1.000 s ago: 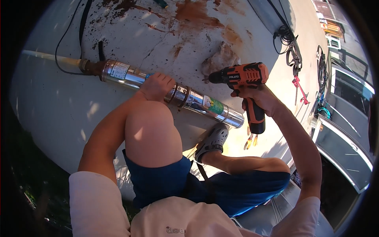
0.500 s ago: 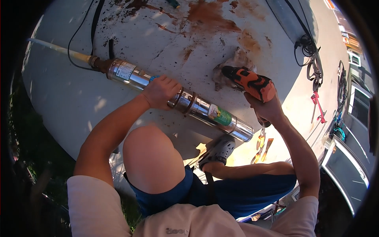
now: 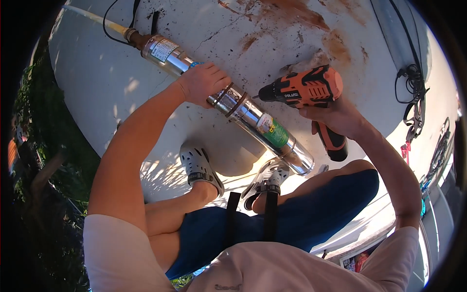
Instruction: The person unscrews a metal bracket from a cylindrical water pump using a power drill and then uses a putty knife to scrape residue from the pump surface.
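A long shiny steel submersible pump (image 3: 250,124) lies slantwise on the pale ground, running from upper left to lower right. My left hand (image 3: 206,83) is wrapped round its middle, just above a perforated screen section (image 3: 224,100). A scrap of blue shows beside the knuckles. In my right hand (image 3: 340,117) is an orange and black cordless drill (image 3: 311,87), held by its grip. Its chuck points left, and the thin bit (image 3: 255,97) ends close to the brown-edged collar (image 3: 237,107) of the pump; whether they touch I cannot tell.
A pale pipe (image 3: 97,20) joins the pump's upper left end, with a black cable looping beside it. Behind the drill lies a crumpled, dirty cloth (image 3: 311,61). Coiled black cable (image 3: 413,85) lies at the right. My grey clogs (image 3: 197,163) are near the pump's lower side.
My right hand has brought the drill left against the pump's side, its bit now by the collar. My raised left knee has dropped away, showing both clogs. My left hand keeps its hold.
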Motion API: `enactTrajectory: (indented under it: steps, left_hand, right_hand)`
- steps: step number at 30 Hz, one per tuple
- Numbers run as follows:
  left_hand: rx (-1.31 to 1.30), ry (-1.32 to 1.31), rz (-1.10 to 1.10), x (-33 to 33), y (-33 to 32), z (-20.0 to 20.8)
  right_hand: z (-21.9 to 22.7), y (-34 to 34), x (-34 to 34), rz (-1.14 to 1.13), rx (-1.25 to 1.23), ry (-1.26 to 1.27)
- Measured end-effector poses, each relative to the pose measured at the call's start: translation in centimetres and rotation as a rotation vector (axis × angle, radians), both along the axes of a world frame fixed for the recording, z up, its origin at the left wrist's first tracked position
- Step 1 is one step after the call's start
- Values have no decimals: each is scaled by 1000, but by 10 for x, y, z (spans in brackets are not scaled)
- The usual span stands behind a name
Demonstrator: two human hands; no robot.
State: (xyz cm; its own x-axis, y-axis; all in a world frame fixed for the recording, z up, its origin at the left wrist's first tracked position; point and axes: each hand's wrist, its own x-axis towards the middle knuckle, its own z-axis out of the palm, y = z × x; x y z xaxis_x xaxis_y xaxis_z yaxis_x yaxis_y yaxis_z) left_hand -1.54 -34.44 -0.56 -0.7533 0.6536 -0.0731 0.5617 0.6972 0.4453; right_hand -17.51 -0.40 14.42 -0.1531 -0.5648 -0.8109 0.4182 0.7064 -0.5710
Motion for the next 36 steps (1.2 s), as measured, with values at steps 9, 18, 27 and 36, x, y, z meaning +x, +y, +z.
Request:
enactTrajectory:
  steps: [9, 18, 27, 36]
  left_hand:
    - [-22, -5, -50, -7, -3, 5]
    - [33, -16, 22, -2, -5, -2]
    - [18, 1, -12, 4, -8, -11]
    - [42, -32, -8, 4, -7, -16]
  right_hand:
    - [13, -34, 28, -157, 19, 11]
    - [20, -52, 30, -245, 135, -27]
    - [18, -68, 35, -206, 185, -33]
    - [23, -66, 42, -126, 180, 12]
